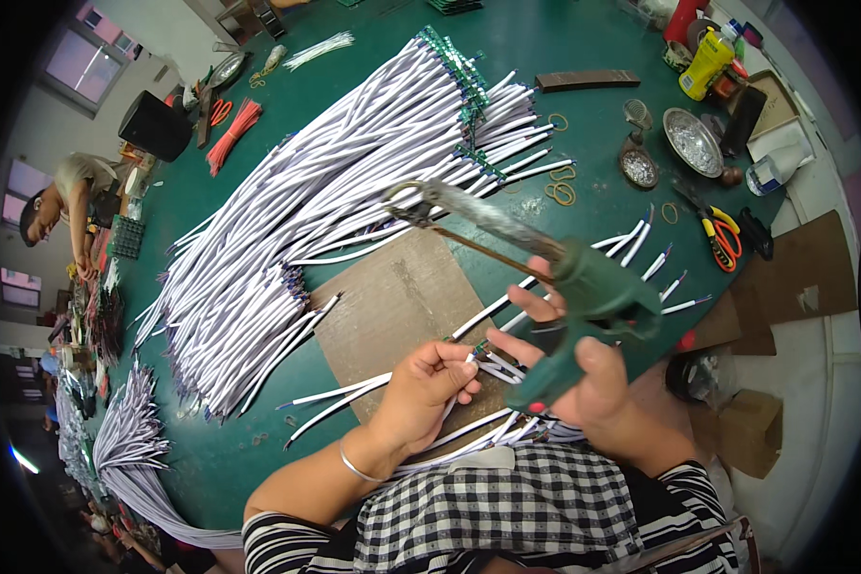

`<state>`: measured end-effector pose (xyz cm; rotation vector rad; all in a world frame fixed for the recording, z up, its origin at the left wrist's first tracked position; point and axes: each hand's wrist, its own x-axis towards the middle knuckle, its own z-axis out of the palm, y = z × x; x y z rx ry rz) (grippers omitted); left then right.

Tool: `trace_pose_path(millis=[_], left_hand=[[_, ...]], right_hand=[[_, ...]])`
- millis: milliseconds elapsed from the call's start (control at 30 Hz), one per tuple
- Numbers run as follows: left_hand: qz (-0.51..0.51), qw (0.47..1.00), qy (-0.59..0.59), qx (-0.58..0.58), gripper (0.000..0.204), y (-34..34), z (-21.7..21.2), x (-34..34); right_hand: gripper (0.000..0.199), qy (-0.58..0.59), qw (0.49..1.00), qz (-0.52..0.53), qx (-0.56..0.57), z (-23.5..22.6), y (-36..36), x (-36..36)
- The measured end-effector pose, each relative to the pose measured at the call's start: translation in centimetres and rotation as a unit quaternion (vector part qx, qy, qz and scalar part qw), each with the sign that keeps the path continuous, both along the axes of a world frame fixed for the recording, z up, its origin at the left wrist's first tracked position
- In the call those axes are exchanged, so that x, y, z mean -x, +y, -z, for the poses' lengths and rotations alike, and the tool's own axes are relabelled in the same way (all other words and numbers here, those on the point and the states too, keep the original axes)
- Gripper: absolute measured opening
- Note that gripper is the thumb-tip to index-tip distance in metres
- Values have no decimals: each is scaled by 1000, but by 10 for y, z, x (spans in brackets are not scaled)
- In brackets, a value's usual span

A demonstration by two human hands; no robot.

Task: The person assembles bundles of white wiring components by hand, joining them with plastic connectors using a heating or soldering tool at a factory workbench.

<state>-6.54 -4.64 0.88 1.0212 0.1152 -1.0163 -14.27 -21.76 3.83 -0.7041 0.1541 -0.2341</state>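
Observation:
My left hand (429, 387) pinches the end of a white cable between thumb and forefinger, just above the board. A small green circuit board piece (480, 352) shows at its fingertips. My right hand (593, 387) grips a green pistol-shaped soldering gun (607, 297), some of its fingers stretched out past the handle. The gun's metal barrel and thin feed tube point to the upper left, slightly blurred, above the brown work board (397, 287). Several loose white cables (349, 397) lie under and around my hands, with more across my lap.
A big heap of white cables (287, 191) with green circuit boards (454, 72) covers the table's middle. At right are pliers (703, 225), orange-handled scissors (727, 251), a metal dish (691, 142) and a yellow bottle (706, 65). Another person (72, 196) works at far left.

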Motion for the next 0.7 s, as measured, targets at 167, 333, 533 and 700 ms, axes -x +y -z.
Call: trace_pose_path(millis=[167, 333, 533, 700], left_hand=[[20, 940, -294, -172, 16, 5, -4, 2], [62, 750, -607, -257, 15, 6, -7, -10], [124, 638, -708, -275, 26, 8, -10, -14], [191, 534, -775, -277, 23, 14, -3, -16]], right_hand=[[70, -11, 999, -27, -21, 20, 9, -5], [69, 18, 998, -49, -30, 31, 12, -2], [68, 54, 996, -57, -45, 32, 13, -1], [67, 84, 993, -62, -53, 26, 14, 0]])
